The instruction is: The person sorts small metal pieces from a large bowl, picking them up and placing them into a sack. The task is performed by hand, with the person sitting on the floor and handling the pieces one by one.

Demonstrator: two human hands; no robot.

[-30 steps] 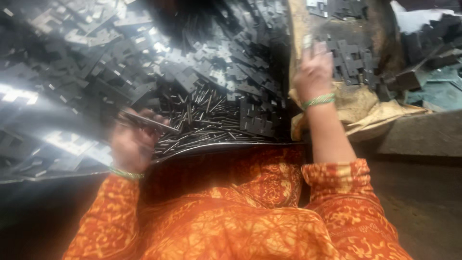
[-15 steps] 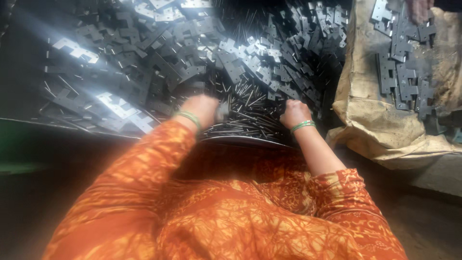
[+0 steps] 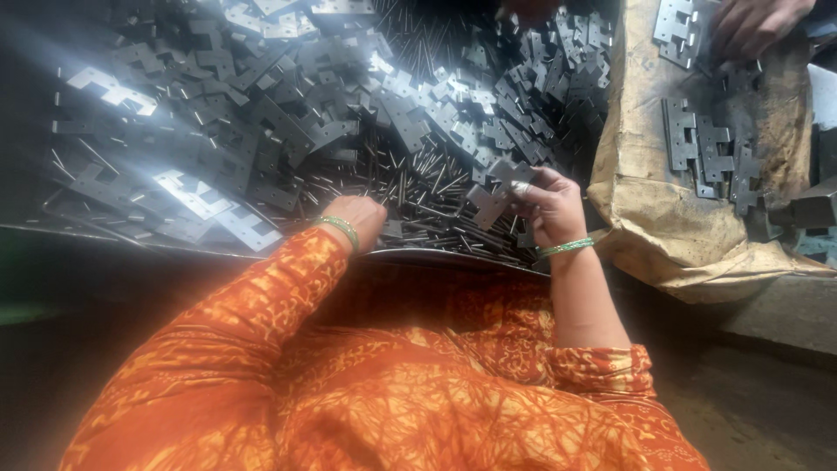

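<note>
A big heap of grey metal hinge plates (image 3: 288, 122) fills the view ahead of me, with several thin metal pins (image 3: 427, 187) lying among them. My right hand (image 3: 549, 209) grips a grey hinge plate (image 3: 493, 196) just above the pins. My left hand (image 3: 357, 218) rests curled on the pins near the heap's front edge; what its fingers enclose is hidden. Both wrists wear green bangles, and the sleeves are orange.
A brown sack (image 3: 663, 218) lies at the right with assembled hinges (image 3: 706, 148) on top. Another person's hand (image 3: 750, 26) reaches over it at the top right. A dark curved rim (image 3: 436, 257) borders the heap near my body.
My right hand left the sack at the right, dipped into the pile and now lifts a hinge plate. My left hand moved forward onto the pins.
</note>
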